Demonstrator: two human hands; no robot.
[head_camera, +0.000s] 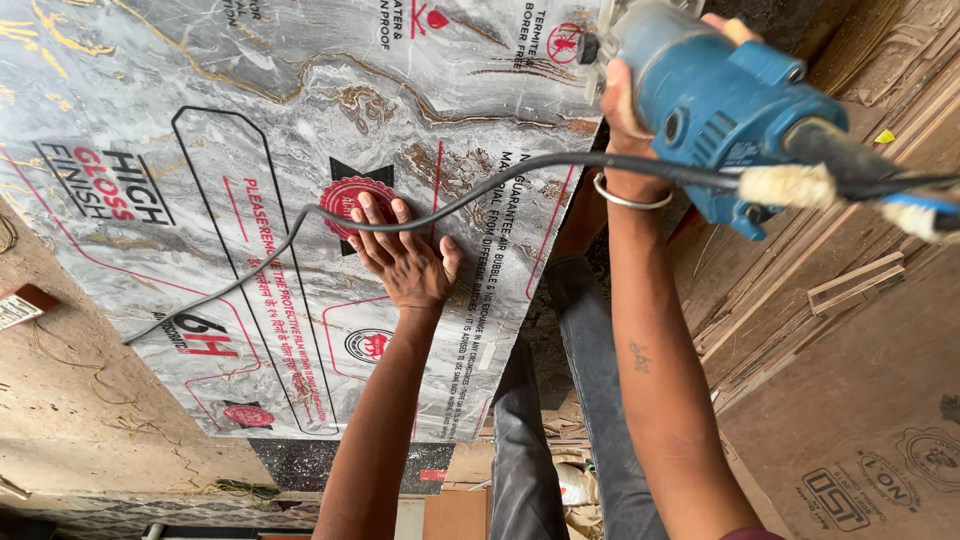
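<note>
**A:** Start closest in. What's nearest?

**B:** The person's legs in grey trousers (560, 400), low in the middle, with both forearms reaching out above them. The right forearm carries a small tattoo, and a thin metal bangle (630, 197) sits at the wrist.

**A:** And the hands?

**B:** The left hand (405, 260) lies open, palm down, fingers spread flat on a marble-patterned laminate sheet (200, 120). The right hand (625, 95) is closed around the body of a blue electric trimmer (725, 110), gripping it near the front end.

**A:** Where is the trimmer against the sheet?

**B:** At the sheet's right edge, near its far corner. The silver nose points toward that edge; whether the cutter touches the sheet I cannot tell, since the hand and housing hide it.

**A:** There's a cable?

**B:** A black power cord (300, 240) leaves the back of the trimmer, crosses in front of the right wrist, passes over the left hand's fingers and trails down across the sheet to the left. Pale tape wraps the cord where it leaves the tool.

**A:** The sheet itself?

**B:** Glossy grey with brown and gold veins, still covered by a printed protective film with red and black markings.

**A:** Beyond that?

**B:** To the right, brown plywood boards (860, 400) and stacked wooden strips (850, 285). To the left, a dusty floor (60, 400).
</note>
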